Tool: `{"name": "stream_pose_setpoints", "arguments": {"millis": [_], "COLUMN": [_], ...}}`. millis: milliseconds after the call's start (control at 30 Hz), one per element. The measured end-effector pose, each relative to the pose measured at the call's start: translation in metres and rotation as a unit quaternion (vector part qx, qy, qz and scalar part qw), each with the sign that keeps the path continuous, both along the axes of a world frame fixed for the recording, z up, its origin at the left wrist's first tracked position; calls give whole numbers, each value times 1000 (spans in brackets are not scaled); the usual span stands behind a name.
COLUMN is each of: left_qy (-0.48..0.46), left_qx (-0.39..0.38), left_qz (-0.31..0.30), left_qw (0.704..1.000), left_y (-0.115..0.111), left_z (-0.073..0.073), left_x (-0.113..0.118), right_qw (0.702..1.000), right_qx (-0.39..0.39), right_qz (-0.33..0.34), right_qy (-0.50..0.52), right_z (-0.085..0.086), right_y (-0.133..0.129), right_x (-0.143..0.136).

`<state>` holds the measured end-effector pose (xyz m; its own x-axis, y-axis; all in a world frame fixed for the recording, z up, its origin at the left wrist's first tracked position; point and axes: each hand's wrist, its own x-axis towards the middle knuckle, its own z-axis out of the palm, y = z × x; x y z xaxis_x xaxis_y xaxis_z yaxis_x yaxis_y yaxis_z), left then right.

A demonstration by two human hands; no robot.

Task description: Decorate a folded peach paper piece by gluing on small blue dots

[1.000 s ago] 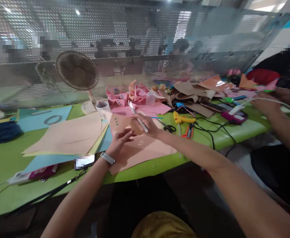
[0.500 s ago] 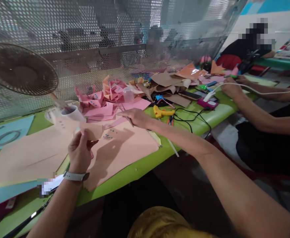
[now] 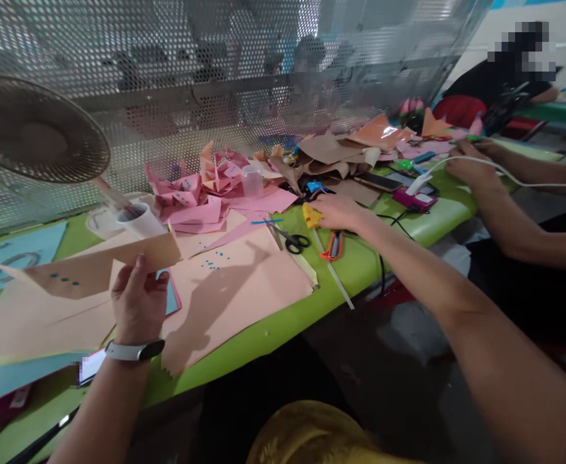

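My left hand (image 3: pixel 140 299), with a grey wristband below it, pinches a folded piece of peach paper (image 3: pixel 94 264) with a row of blue dots. The paper is held up over the sheets on the table. My right hand (image 3: pixel 337 211) reaches forward, its fingers closed around a yellow hot glue gun (image 3: pixel 312 216); the hand hides part of it. Black-handled scissors (image 3: pixel 296 242) lie to the left of that hand. Below it are an orange utility knife (image 3: pixel 332 245) and a narrow whitish strip (image 3: pixel 340 283). Several small blue dots (image 3: pixel 215 261) rest on a large peach sheet (image 3: pixel 244 303).
A fan (image 3: pixel 36 132) and a white cup (image 3: pixel 136 222) stand at the left. Folded pink paper pieces (image 3: pixel 186 193) and brown scraps (image 3: pixel 329 154) are piled along the perforated metal screen (image 3: pixel 167 96). At right, a co-worker's hands (image 3: pixel 471 164) are near a white cable and purple box (image 3: pixel 416 200).
My right hand has let go of the scissors, now lying on the table, and moved right onto the glue gun. My left hand has turned the dotted paper, showing more of it.
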<state>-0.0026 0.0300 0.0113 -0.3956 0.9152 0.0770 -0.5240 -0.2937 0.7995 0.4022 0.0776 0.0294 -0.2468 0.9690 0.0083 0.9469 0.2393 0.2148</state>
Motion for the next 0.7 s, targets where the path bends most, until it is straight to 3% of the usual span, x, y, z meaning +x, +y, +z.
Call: {"name": "stream_pose_setpoints", "arguments": {"millis": [167, 300, 433, 500, 567, 633, 700], "left_qy": [16, 32, 76, 87, 89, 86, 80], "left_qx": [-14, -38, -19, -12, -12, -11, -14], "left_qz": [20, 21, -12, -23, -39, -48, -48], "left_qw": [1000, 999, 997, 996, 995, 995, 996], "left_y": [1, 5, 6, 5, 4, 4, 3], "left_z": [-1, -9, -17, -20, -23, -25, -27], "left_x": [2, -1, -2, -1, 0, 1, 2], "right_qw": [998, 992, 974, 930, 864, 774, 667], "right_qx": [-32, 47, 134, 253, 330, 316, 220], "right_qz": [-47, -18, -18, -31, -59, -81, -77], "right_qy": [17, 117, 182, 265, 377, 543, 708], "right_z": [-22, -37, -40, -37, -30, -20, -10], "right_y": [0, -7, -16, -12, -5, -1, -2], "right_x": [18, 17, 26, 26, 12, -18, -59]}}
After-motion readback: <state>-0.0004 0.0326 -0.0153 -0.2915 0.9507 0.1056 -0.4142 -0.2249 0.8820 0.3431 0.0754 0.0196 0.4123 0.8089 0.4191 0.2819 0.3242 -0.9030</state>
